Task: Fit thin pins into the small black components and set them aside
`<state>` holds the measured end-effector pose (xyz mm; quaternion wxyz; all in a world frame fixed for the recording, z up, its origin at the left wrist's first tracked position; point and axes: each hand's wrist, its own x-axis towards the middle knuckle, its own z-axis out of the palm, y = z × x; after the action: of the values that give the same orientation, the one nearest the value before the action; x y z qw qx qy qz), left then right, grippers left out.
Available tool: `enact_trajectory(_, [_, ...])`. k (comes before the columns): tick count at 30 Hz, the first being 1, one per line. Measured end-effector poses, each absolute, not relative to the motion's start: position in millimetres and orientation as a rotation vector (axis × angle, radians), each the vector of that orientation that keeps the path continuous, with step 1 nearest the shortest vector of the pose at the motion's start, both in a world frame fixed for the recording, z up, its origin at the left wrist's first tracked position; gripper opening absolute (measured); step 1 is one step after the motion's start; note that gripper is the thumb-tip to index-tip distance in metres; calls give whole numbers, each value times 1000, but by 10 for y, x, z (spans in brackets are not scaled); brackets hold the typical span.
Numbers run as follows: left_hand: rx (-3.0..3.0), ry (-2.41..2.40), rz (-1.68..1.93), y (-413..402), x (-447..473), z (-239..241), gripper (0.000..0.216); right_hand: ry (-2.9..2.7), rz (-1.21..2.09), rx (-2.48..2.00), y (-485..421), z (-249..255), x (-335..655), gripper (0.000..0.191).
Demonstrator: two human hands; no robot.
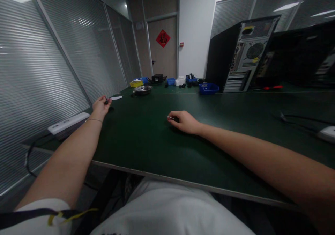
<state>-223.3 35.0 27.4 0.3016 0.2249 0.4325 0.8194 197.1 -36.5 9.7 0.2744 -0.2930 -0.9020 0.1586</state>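
My left hand (101, 105) reaches out to the far left side of the green table, its fingers closed on a small dark object (106, 101) whose kind I cannot make out. Beside that hand lies a white slip of paper (116, 98). Near the middle of the table rests my right hand (185, 122). A thin metal rod (169, 117) is pinched between its thumb and fingers, with the tip pointing left; the rest of it is hidden in the hand.
A steel dish (142, 89) stands beyond the hands. Behind it are a yellow bin (136, 83), a black box (157, 78) and a blue bin (208, 88). A computer tower (243, 55) stands at right. White power strips lie at left (68, 122) and right (327, 133).
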Motion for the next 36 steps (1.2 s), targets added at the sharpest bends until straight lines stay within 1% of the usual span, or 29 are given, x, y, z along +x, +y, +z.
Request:
enact_trajectory(4, [569, 1168, 2148, 379, -2277, 256, 23, -2467, 381, -785, -384, 92, 1966, 17])
enact_trajectory(12, [598, 1159, 2139, 457, -2411, 258, 18, -2505, 323, -762, -406, 92, 1966, 17])
enact_trajectory(21, [660, 1137, 2176, 495, -2321, 240, 17, -2537, 351, -750, -374, 92, 1969, 18])
enact_trajectory(24, [679, 1014, 2138, 470, -2270, 236, 20, -2563, 354, -765, -374, 106, 1966, 20])
enact_trajectory(28, [756, 912, 2074, 452, -2211, 238, 19, -2570, 352, -775, -373, 108, 1965, 20])
enact_trajectory(36, [875, 981, 1995, 491, -2121, 252, 20, -2578, 297, -752, -353, 79, 1952, 18])
